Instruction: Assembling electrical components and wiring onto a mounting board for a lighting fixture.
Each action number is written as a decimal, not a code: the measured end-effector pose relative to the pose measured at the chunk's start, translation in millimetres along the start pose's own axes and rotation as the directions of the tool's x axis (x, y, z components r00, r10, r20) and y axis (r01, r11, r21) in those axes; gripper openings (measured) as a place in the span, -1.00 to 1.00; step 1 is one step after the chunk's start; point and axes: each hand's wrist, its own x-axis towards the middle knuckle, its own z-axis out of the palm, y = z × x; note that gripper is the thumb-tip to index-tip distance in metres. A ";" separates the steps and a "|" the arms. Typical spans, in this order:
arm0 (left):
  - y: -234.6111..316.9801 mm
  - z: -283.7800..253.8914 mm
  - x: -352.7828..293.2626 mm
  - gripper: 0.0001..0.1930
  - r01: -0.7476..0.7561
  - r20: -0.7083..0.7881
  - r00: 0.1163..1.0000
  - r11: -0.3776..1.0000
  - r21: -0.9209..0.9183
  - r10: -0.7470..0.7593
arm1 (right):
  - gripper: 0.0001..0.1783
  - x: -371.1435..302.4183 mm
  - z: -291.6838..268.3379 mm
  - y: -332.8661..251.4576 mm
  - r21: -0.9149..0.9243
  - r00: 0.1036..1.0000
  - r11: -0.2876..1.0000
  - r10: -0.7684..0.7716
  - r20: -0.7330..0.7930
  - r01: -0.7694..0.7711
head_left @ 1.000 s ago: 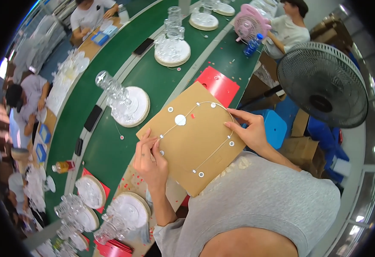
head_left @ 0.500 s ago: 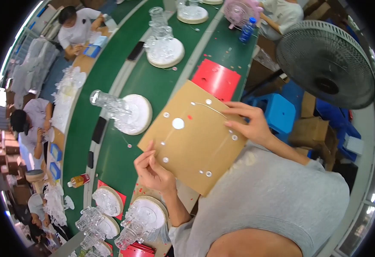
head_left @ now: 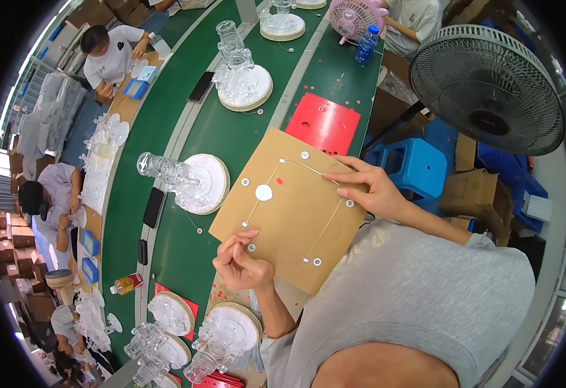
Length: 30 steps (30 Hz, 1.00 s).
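A flat brown board (head_left: 289, 220), tilted, lies in front of my body, partly over the table edge. White round pieces sit on it, and a thin white cord (head_left: 257, 204) runs along its left, top and right parts. My right hand (head_left: 376, 191) reaches over the right edge; its thumb and forefinger come together at the cord near the upper right corner. My left hand (head_left: 244, 264) is by the lower left part with its fingers curled in a pinch, close to a white ring (head_left: 251, 248). What those fingertips hold, if anything, is too small to tell.
Beyond the board lies a red sheet (head_left: 323, 123). Clear glass-like pieces on round white bases (head_left: 208, 184) stand along the green table (head_left: 173, 258). A black fan (head_left: 490, 94) and a blue stool (head_left: 418, 168) are at right. Co-workers (head_left: 111, 55) sit across the table.
My left hand has shifted slightly right and down, its fingers more curled. The cord shows more plainly along the board's left and right sides. My right hand stays at the upper right corner.
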 end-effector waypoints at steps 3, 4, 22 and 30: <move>-1.8 -0.7 -1.6 -0.81 -0.031 0.001 1.000 0.999 0.014 0.031 | -0.58 0.9 -2.2 -5.0 0.058 1.000 0.998 0.018 -0.003 -0.018; -2.1 -1.2 -1.7 -0.81 -0.032 0.003 0.999 0.999 0.014 0.032 | -0.58 0.2 -2.0 -2.6 0.059 1.000 0.998 0.019 -0.005 -0.018; 23.1 -16.7 13.8 -0.95 -0.347 0.418 0.882 0.900 0.262 0.219 | -0.19 129.6 53.1 -28.6 -0.268 0.447 0.368 -0.596 0.667 0.891; 59.0 -5.4 6.6 -0.43 0.152 0.170 0.932 0.773 0.616 -0.319 | -0.29 120.1 48.2 -19.5 -0.636 0.851 0.568 -0.298 0.433 0.522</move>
